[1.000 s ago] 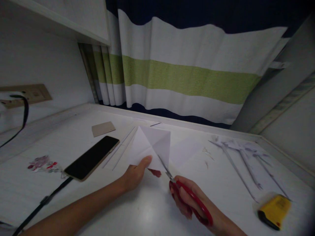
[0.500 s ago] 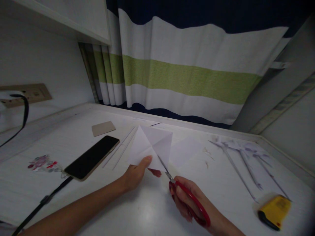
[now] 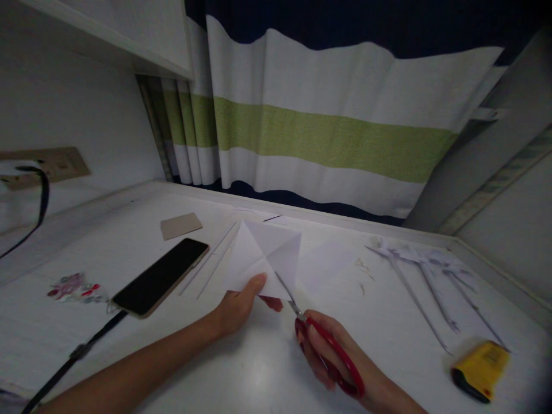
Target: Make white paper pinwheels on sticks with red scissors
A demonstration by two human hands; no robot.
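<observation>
My left hand (image 3: pixel 244 305) pinches the lower edge of a white square sheet of paper (image 3: pixel 248 253), thumb on top and fingers beneath. Creases run corner to corner across the sheet and meet near its middle. My right hand (image 3: pixel 330 345) is wrapped round the red handles of a pair of scissors (image 3: pixel 297 310). Their blades lie along a crease at the sheet's lower right corner and point toward its centre. How far the blades are apart is hard to see. Another white sheet of paper (image 3: pixel 325 264) lies flat just to the right.
A phone (image 3: pixel 161 279) with a black strap and charms lies left, below a beige card (image 3: pixel 181 226). Two thin white sticks (image 3: pixel 207 259) rest beside the paper. Paper pinwheel-like pieces on sticks (image 3: pixel 422 287) and a yellow-and-black tool (image 3: pixel 480 371) lie right. A striped curtain (image 3: pixel 323 138) hangs behind.
Very little differs. The scissor handles in my right hand have drawn slightly closer together, while the paper and my left hand stay almost where they were.
</observation>
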